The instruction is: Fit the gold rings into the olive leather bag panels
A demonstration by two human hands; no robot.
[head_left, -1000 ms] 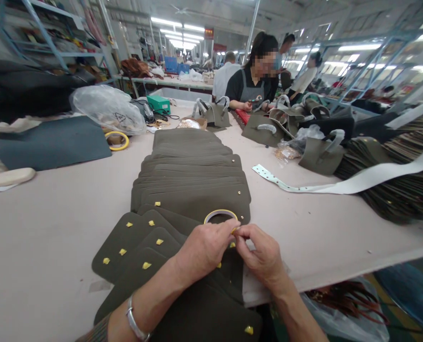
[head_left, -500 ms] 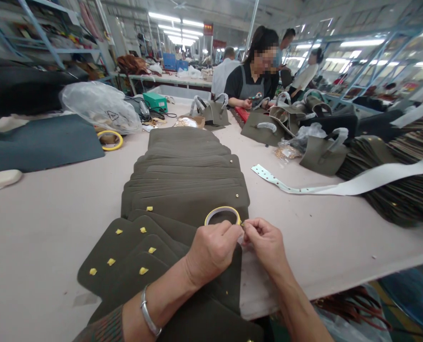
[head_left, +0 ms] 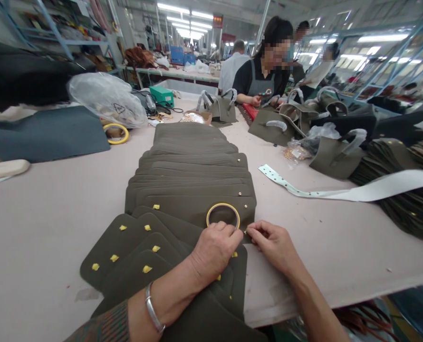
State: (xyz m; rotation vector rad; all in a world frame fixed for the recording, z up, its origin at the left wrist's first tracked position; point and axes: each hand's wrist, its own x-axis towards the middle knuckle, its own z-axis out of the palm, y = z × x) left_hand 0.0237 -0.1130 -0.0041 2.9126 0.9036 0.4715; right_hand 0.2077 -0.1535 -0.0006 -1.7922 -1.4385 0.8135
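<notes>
My left hand point(head_left: 216, 249), with a silver bangle at the wrist, is closed on a narrow roll of yellow tape point(head_left: 223, 205), which stands up from the fingers. Just to its right, the thumb and fingertips of my right hand point(head_left: 270, 240) pinch together beside a small gold-coloured stud point(head_left: 246, 232); what they hold is too small to make out. Beneath both hands lie overlapping dark olive panels point(head_left: 193, 192) with rounded corners. Small yellow tape pieces point(head_left: 147, 269) dot the nearer panels, and gold studs point(head_left: 245, 206) show near the right edges of others.
A pale perforated strip point(head_left: 286, 185) crosses the table at right, before a panel stack point(head_left: 386, 190). Bag parts with wrapped handles point(head_left: 336, 154) lie behind. Left are another tape roll point(head_left: 117, 134) and a plastic bag point(head_left: 106, 99). A co-worker point(head_left: 263, 71) works across the table.
My hands have drawn slightly apart, with the right fingertips now by the stud. More yellow tape pieces show beneath my left hand. The whole view has shifted a little.
</notes>
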